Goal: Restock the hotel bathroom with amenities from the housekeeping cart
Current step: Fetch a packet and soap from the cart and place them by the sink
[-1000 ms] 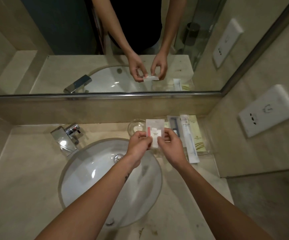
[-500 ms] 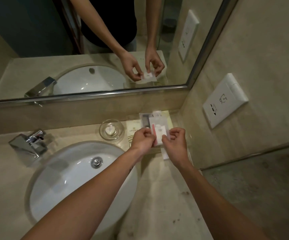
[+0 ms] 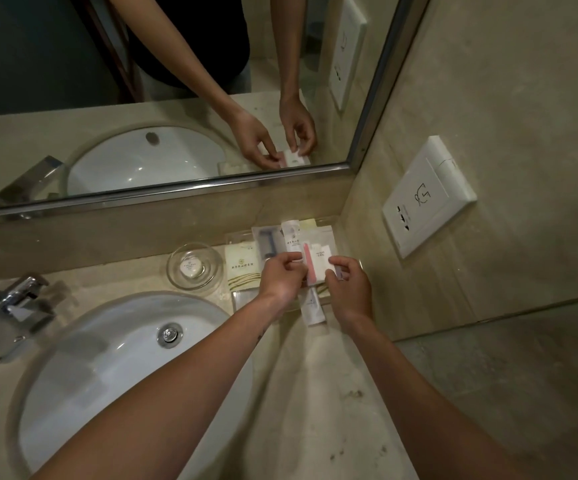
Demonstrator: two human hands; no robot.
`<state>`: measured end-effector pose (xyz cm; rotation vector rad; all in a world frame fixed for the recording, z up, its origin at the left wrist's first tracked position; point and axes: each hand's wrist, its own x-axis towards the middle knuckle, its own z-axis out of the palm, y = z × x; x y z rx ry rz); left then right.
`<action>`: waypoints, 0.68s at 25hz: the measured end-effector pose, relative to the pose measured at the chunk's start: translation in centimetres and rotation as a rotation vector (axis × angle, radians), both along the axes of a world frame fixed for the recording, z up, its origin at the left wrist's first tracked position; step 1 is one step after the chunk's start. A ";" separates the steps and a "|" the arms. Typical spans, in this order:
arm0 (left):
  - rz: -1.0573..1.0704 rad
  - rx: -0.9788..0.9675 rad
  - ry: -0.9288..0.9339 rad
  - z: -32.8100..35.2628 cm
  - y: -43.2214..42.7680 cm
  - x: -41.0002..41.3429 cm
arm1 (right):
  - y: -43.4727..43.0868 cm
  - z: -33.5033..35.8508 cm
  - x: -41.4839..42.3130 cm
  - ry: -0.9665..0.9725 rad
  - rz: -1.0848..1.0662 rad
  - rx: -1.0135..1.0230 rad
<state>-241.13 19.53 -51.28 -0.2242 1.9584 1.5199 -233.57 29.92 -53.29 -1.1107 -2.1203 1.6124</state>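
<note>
With your left hand (image 3: 282, 277) and right hand (image 3: 349, 289) pinching the small white-and-pink sachet (image 3: 317, 266) over the clear tray (image 3: 329, 223) at the countertop's back-right corner, a careless release could slide it off the stacked packets.

Worktop (image 3: 315, 393) matt mottled stone, sink (image 3: 114, 368) glossy white ceramic, tap (image 3: 10, 306) polished chrome, drain (image 3: 169, 335) shiny metal, bowl (image 3: 208, 271) clear glass, tray (image 3: 242, 299) clear plastic, sachet (image 3: 318, 263) glossy plastic film, socket (image 3: 426, 199) smooth white plastic, mirror (image 3: 142, 81) with brushed metal frame
</note>
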 end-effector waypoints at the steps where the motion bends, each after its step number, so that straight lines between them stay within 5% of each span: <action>1: -0.011 -0.007 0.006 -0.1 0.2 0.0 | 0.2 -0.2 0.0 0.000 -0.010 0.005; 8: -0.196 -0.019 0.087 0.9 2.5 1.1 | 0.7 -1.2 -0.5 -0.031 0.035 0.127; 17: -0.186 0.009 -0.100 0.2 2.2 0.1 | 0.9 -2.3 0.9 -0.207 0.301 0.389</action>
